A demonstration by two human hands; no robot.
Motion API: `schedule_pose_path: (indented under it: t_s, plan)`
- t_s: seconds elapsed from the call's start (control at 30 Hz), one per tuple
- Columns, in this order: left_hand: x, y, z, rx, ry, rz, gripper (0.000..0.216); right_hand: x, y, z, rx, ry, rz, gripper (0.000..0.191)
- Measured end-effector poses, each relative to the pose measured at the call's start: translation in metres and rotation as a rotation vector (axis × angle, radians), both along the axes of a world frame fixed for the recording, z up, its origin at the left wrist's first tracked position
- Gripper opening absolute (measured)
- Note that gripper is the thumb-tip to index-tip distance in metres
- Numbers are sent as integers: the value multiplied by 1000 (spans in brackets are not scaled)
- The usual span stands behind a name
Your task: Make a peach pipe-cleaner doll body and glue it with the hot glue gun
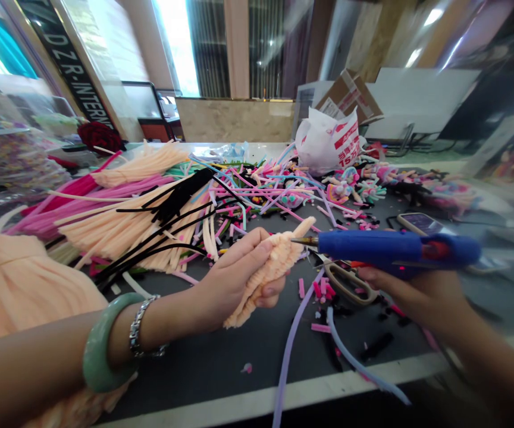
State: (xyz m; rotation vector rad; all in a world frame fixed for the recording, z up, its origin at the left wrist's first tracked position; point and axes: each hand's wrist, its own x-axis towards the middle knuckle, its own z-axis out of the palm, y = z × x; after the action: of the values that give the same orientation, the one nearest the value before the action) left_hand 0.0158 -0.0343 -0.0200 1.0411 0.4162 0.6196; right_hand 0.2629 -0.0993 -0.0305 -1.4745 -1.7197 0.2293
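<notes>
My left hand is closed around a peach, fuzzy piece of coiled pipe cleaner, with one short end sticking out at the upper right. In my right hand is a blue glue gun, gripped by its handle, which the fingers mostly hide. The gun's metal nozzle meets the peach piece near its top; a red light shows on its body. Behind and below the gun lie scissors with beige handles.
Bundles of peach pipe cleaners, some pink and black, lie to the left. Cut scraps litter the dark mat. A phone rests at the right; a white plastic bag stands at the back. Lilac stems cross the front edge.
</notes>
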Motion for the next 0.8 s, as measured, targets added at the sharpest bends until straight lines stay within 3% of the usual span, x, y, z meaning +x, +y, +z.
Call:
schedule_pose_path:
  t_s: [0.33,0.8]
  plan:
    - [1,1,0,-4,-13,-4,14,-7,1,6,28,-64,36,13]
    - [0,0,0,-47,-52,0,9,-3,1,1,-20,-9,55,17]
